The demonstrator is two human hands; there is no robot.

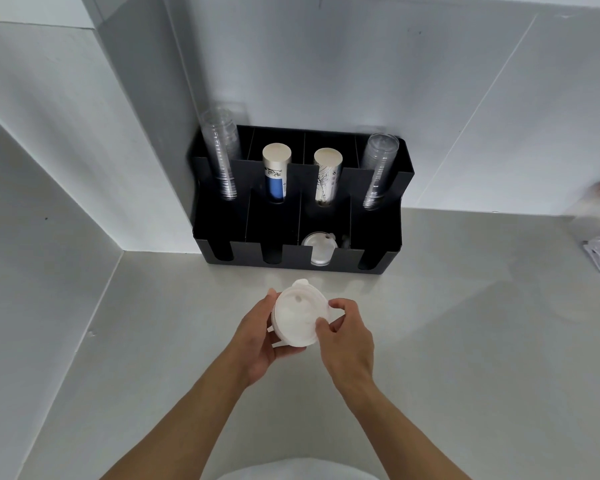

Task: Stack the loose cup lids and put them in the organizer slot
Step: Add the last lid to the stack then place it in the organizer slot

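Stacking step: left hand [257, 344] and right hand [347, 337] both grasp the lid stack [298, 320]; next, likely lower it into the organizer [374, 251] front slot.

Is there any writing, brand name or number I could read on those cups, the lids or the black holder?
No text here is legible.
Blue-and-white paper cup stack: a small mark and print, too blurred to read.
Line-drawing paper cup stack: small print beside the drawing, too small to read.
Clear cup stacks, black organizer and the white lids held by both hands: no writing visible.
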